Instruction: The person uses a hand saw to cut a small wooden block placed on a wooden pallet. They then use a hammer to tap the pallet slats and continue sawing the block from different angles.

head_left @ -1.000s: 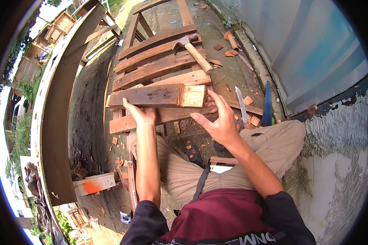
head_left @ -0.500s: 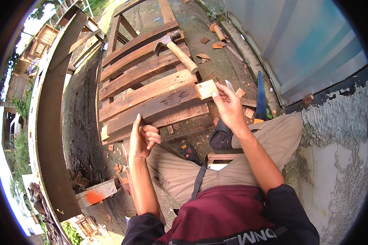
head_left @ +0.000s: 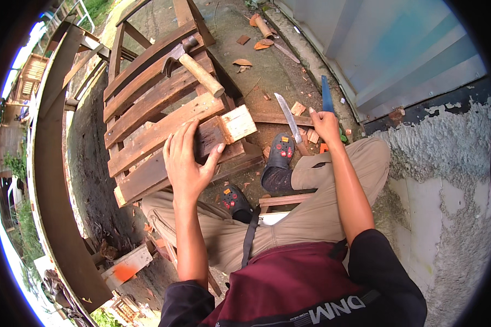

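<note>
My left hand point(head_left: 186, 163) lies with its fingers spread across a dark, weathered plank point(head_left: 142, 180), the thumb extended along it. The plank rests on the near part of a slatted wooden frame point(head_left: 147, 111). At its right end shows a pale, freshly cut wood face point(head_left: 240, 124). My right hand point(head_left: 326, 126) is closed around a handsaw point(head_left: 326, 94) low on its blue blade, just above its orange handle, which is partly hidden. To the left of that hand is a knife point(head_left: 289, 117) with a long bare blade. A claw hammer point(head_left: 202, 76) lies on the far slats.
Offcuts point(head_left: 298, 108), a wooden strip point(head_left: 275, 119) and dry leaves point(head_left: 264, 43) litter the ground. A corrugated metal wall point(head_left: 387, 49) and a peeling wall point(head_left: 447, 163) stand on the right. A long curved-looking board point(head_left: 57, 163) runs along the left. My shoes point(head_left: 281, 152) are near the frame.
My right hand has left the pale cut end and moved right and down to the handsaw. The left hand has opened and spread over the plank. The view has shifted, moving the frame leftward.
</note>
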A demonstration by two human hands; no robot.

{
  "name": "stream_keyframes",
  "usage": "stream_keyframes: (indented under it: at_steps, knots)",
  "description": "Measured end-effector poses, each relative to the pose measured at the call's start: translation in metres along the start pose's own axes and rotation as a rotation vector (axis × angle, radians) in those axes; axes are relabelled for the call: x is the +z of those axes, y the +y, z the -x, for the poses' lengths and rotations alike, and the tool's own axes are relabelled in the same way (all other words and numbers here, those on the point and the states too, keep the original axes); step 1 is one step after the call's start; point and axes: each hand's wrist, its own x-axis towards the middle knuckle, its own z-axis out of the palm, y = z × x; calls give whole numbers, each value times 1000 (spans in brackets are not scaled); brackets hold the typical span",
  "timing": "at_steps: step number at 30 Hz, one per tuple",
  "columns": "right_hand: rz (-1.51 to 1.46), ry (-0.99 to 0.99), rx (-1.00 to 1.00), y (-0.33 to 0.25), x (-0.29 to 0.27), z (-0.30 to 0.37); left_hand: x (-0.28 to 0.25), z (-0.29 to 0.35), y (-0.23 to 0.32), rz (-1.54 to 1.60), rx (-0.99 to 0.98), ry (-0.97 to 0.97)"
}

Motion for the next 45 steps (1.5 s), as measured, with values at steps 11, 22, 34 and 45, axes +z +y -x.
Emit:
stream_keyframes:
  at_steps: [11, 22, 34, 45]
  knots:
    - [543, -368, 728, 163, 87, 2, 5, -9, 8, -52, -19, 2]
    - [426, -475, 658, 153, 99, -10, 1, 5, -4, -26, -72, 28]
    - [-846, 115, 56, -22, -15, 90, -8, 2, -7, 84, 9, -138]
    - [-871, -167, -125, -192, -85, 320, -4, -3, -9, 30, 53, -161]
